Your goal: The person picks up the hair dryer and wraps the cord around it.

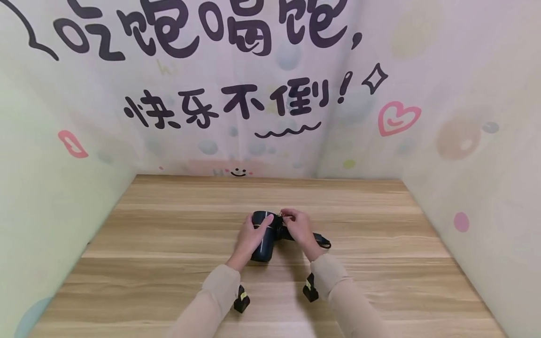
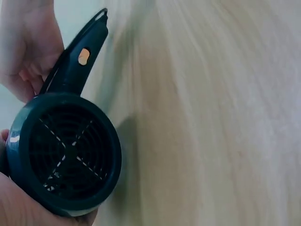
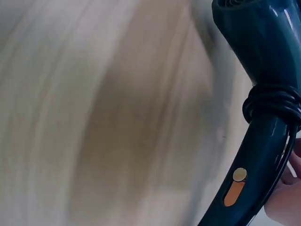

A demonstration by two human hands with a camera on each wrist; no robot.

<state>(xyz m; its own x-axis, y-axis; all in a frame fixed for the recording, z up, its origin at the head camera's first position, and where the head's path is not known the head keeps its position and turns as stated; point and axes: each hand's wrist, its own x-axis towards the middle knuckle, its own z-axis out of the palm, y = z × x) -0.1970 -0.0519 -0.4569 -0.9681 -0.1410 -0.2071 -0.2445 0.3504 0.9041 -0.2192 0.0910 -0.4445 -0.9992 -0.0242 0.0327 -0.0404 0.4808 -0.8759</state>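
Note:
A dark navy hair dryer (image 1: 265,246) is held over the wooden table, its handle (image 2: 77,63) toward the right. My left hand (image 1: 249,238) grips the barrel, thumb along the top. The round air grille (image 2: 70,150) faces the left wrist camera. Black cord (image 3: 270,102) is wound several times round the neck and runs down along the handle. With its fingertips together, my right hand (image 1: 301,227) pinches the cord's end close beside the neck; a small metallic glint shows there. An orange switch (image 3: 233,192) and a gold button (image 3: 240,174) sit on the handle.
The wood-grain table (image 1: 169,272) reaches back to a white printed cloth wall (image 1: 236,155) with black lettering. Similar cloth walls stand at left and right. Small black blocks with yellow marks (image 1: 242,300) show beside both forearms.

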